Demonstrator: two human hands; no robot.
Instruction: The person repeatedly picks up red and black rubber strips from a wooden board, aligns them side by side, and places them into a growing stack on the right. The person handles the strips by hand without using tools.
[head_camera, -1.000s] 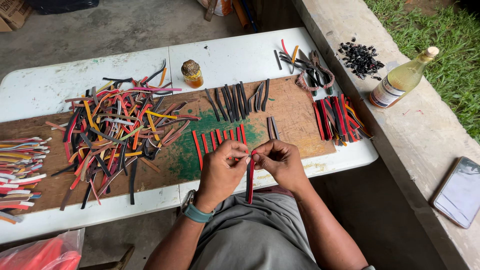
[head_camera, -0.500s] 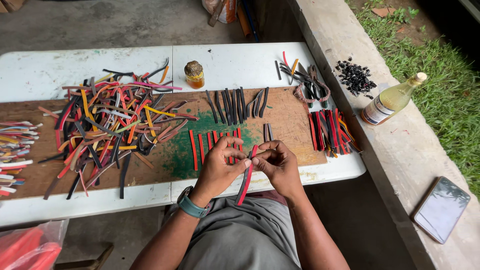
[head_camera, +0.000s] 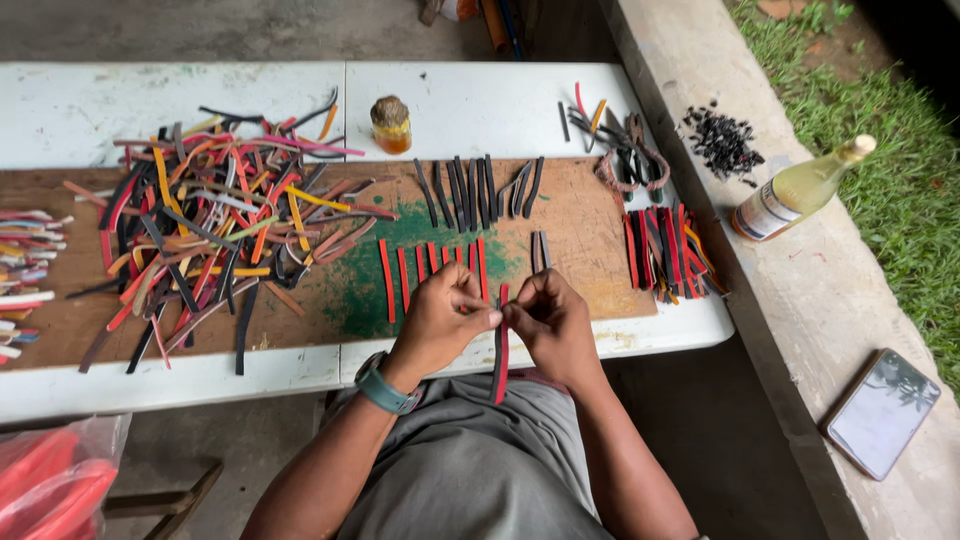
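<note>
Hands (head_camera: 500, 318) (both) on red strip (head_camera: 499, 350)

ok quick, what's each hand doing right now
left hand: closed, pinching the top of the red and black strip
right hand: closed, pinching the same strip beside it

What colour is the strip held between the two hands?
Red with a black side, seen in the head view: the strip hangs from both hands' fingers.

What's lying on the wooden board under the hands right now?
On the wooden board, a row of red strips shows above the left hand; the right hand helps pinch a red-and-black strip. The rows' near ends are hidden by the hands.
</note>
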